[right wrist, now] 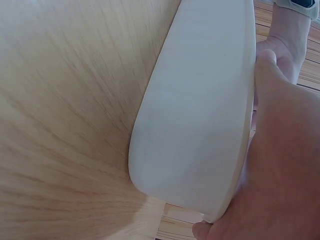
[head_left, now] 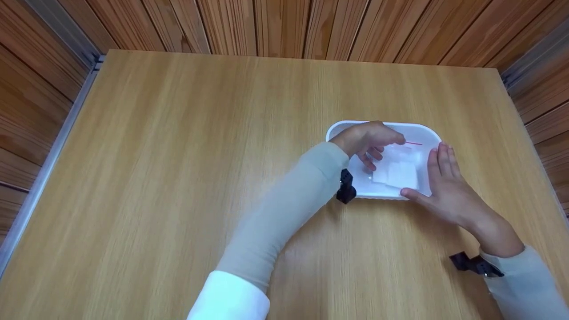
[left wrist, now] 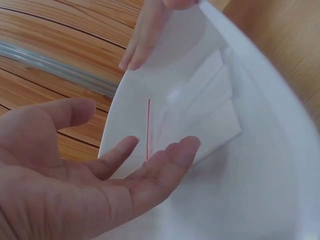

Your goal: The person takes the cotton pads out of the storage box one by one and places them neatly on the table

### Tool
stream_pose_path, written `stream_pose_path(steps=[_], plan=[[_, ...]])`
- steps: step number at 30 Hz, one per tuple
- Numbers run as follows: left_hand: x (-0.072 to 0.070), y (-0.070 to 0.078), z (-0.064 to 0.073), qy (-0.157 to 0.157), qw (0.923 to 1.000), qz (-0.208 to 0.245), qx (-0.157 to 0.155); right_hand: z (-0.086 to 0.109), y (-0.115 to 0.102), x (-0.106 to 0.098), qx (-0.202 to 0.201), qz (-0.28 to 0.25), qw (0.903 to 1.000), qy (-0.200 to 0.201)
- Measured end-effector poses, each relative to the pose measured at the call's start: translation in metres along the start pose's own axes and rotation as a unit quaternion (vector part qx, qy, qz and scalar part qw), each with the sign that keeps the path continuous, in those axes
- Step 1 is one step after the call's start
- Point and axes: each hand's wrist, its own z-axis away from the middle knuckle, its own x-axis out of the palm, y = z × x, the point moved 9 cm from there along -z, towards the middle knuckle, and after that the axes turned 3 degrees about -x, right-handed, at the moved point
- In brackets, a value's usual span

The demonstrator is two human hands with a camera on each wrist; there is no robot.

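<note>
A white plastic basin [head_left: 420, 133] stands on the table, with several flat white pieces [head_left: 402, 174] on its floor. Beside these pieces lies see-through plastic with a thin red line [head_left: 413, 143], like a zip bag's seal. My left hand [head_left: 369, 140] reaches over the basin's left side. Its fingers curve loosely above the plastic in the left wrist view, and nothing shows between them; whether a fingertip touches the plastic is unclear. My right hand [head_left: 451, 193] rests on the basin's right near corner, fingers straight along the right rim and thumb on the near rim.
The wooden table [head_left: 178, 155] spreads out left of the basin. Wood-panelled walls [head_left: 280, 29] rise behind the table and at both sides. Each wrist carries a black camera mount [head_left: 346, 186].
</note>
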Motion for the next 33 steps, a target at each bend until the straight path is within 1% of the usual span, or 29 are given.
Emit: stream_pose_path(steps=[3, 6, 12, 18, 24, 26, 30, 33], plan=[[0.000, -0.001, -0.001, 0.008, 0.9999, 0.000, -0.015, 0.000, 0.000, -0.001, -0.006, -0.009, 0.9999, 0.004], [-0.001, 0.000, -0.001, 0.010, 0.9996, 0.008, -0.023, 0.001, -0.001, -0.002, -0.011, -0.018, 0.9997, 0.007], [-0.001, 0.004, 0.001, 0.016, 0.9995, 0.012, -0.025, 0.000, -0.001, -0.002, -0.007, -0.011, 0.9999, 0.007], [0.005, 0.003, 0.000, 0.013, 0.9995, 0.015, -0.025, 0.000, -0.001, -0.001, -0.007, -0.006, 0.9999, 0.007], [0.009, 0.001, -0.006, 0.009, 0.9986, 0.044, -0.028, 0.001, -0.001, -0.001, -0.009, -0.006, 0.9999, 0.008], [0.010, 0.000, -0.007, 0.002, 0.9982, 0.051, -0.030, 0.001, 0.000, 0.000, -0.008, -0.006, 0.9999, 0.007], [0.011, 0.003, -0.010, -0.007, 0.9986, 0.048, -0.023, 0.000, 0.000, 0.000, -0.007, -0.007, 0.9999, 0.005], [0.012, 0.008, -0.010, -0.009, 0.9993, 0.035, -0.008, 0.000, 0.000, -0.001, -0.011, -0.009, 0.9999, 0.006]])
